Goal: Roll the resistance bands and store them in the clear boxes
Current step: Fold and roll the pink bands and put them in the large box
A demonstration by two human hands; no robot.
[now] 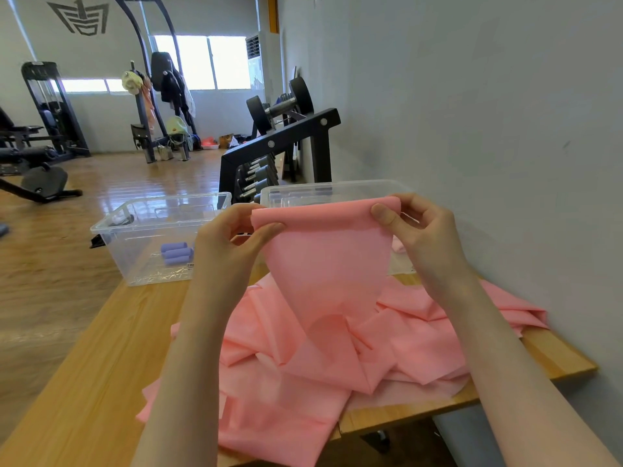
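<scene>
A pink resistance band hangs from both my hands above the wooden table, its top edge folded over into a short roll. My left hand pinches the left end of that roll between thumb and fingers. My right hand pinches the right end the same way. The band's lower part runs down into a heap of pink bands on the table. Two clear boxes stand behind: the left box holds rolled purple bands; the right box is mostly hidden by the band.
A grey wall runs along the table's right side. A black dumbbell rack stands just behind the boxes. Gym machines and a coat stand are far back on the wooden floor.
</scene>
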